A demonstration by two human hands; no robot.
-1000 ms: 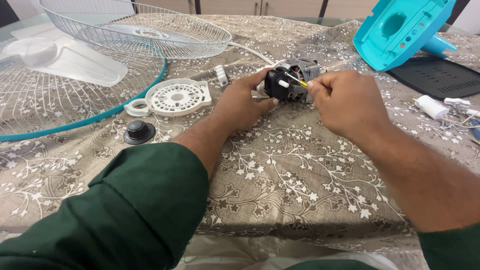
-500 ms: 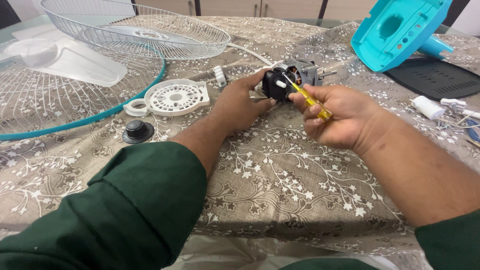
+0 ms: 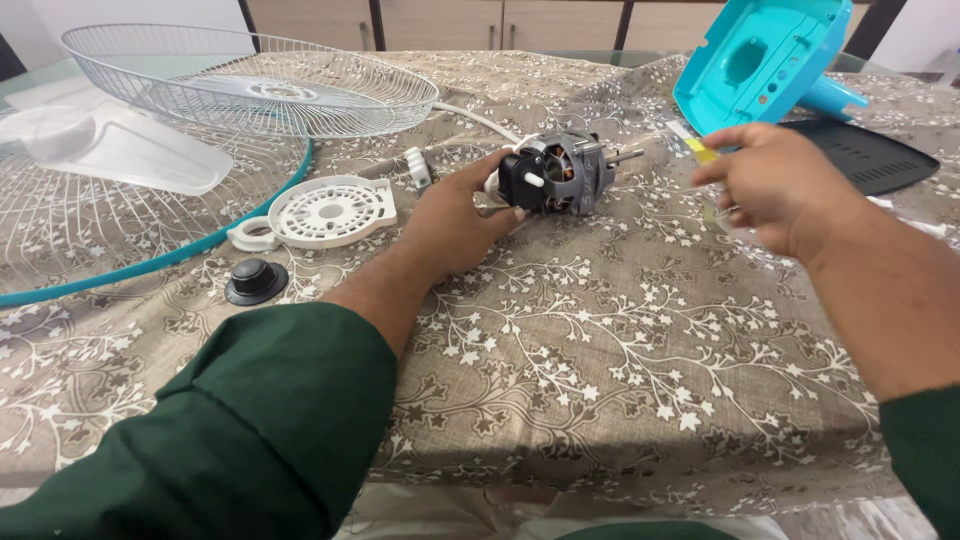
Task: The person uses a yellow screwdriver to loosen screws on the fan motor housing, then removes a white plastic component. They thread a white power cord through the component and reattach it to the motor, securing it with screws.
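The fan motor (image 3: 560,172) shows bare grey metal around glinting copper windings, with a matt black plastic end. A matt woven cloth (image 3: 560,340) with a pale floral print covers the surface. The grilles (image 3: 250,85) are thin glossy white wire. The round cover (image 3: 325,212) is matt white plastic, the housing (image 3: 760,55) smooth turquoise plastic.

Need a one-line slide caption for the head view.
Left hand steadies a fan motor on a floral tablecloth; right hand, beside it, holds a yellow-handled screwdriver.
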